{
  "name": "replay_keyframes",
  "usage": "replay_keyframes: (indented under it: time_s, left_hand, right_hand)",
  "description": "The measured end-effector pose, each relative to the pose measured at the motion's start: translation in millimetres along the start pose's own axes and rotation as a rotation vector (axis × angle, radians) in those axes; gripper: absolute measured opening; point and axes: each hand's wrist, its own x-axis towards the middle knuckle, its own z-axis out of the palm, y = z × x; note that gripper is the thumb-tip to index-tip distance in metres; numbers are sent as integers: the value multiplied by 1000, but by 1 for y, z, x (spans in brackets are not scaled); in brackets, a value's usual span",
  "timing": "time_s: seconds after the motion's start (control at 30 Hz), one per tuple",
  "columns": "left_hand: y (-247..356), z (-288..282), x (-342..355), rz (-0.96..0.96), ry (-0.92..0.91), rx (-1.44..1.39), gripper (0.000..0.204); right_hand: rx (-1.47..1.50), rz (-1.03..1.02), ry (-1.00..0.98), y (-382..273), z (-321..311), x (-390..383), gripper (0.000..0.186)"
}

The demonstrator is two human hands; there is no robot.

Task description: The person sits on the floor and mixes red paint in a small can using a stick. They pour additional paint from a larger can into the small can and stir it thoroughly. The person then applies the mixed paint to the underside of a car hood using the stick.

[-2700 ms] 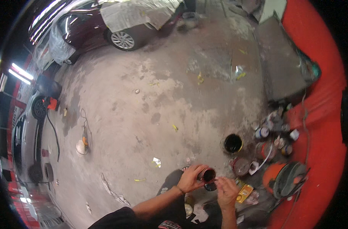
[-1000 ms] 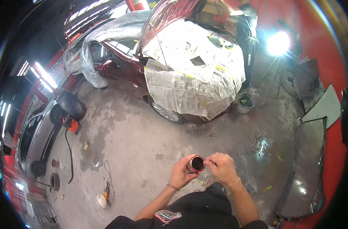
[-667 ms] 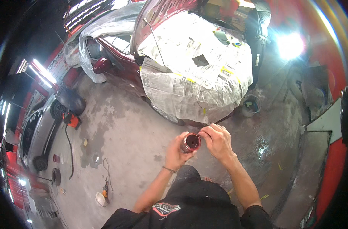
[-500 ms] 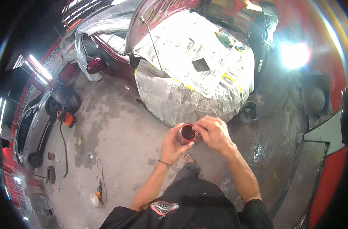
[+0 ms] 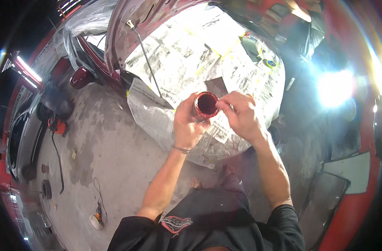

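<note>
My left hand [image 5: 187,121] is wrapped round a small cup [image 5: 206,105] with dark red paint on its rim and inside. Its open top faces up at me. At the cup's right rim, my right hand [image 5: 241,113] is closed with thumb and fingers pinched together. Whatever the pinch holds, if anything, is too small to make out. Both hands are above the front of a dark red car whose engine bay is covered with taped newspaper [image 5: 174,54]. A dark flat sheet [image 5: 216,87] lies on the paper just beyond the cup.
The raised hood rests on a prop rod [image 5: 147,58]. A round tape roll [image 5: 269,63] lies on the paper. Another person [image 5: 312,31] stands at the far right near a bright lamp [image 5: 335,88]. A corded power tool [image 5: 97,217] and a hose [image 5: 57,163] are on the floor at left.
The car's papered front now reaches under my hands and sits closer. My hands have risen in the picture, the left still round the cup and the right still at its rim.
</note>
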Motion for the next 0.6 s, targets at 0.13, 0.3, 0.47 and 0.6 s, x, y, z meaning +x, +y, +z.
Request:
replay_keyframes:
  time_s: [0.13, 0.3, 0.47, 0.6]
  left_hand:
    - [-9, 28, 53, -2, 7, 214, 80]
    - [-13, 47, 119, -28, 124, 412, 75]
    - [27, 68, 177, -306, 184, 352, 71]
    - [42, 67, 212, -248, 216, 417, 72]
  right_hand:
    - [163, 13, 98, 66, 6, 56, 9]
    - [344, 146, -55, 143, 2, 146, 13]
    - [552, 99, -163, 216, 10, 236, 27]
    - [774, 36, -291, 215, 6, 295, 30]
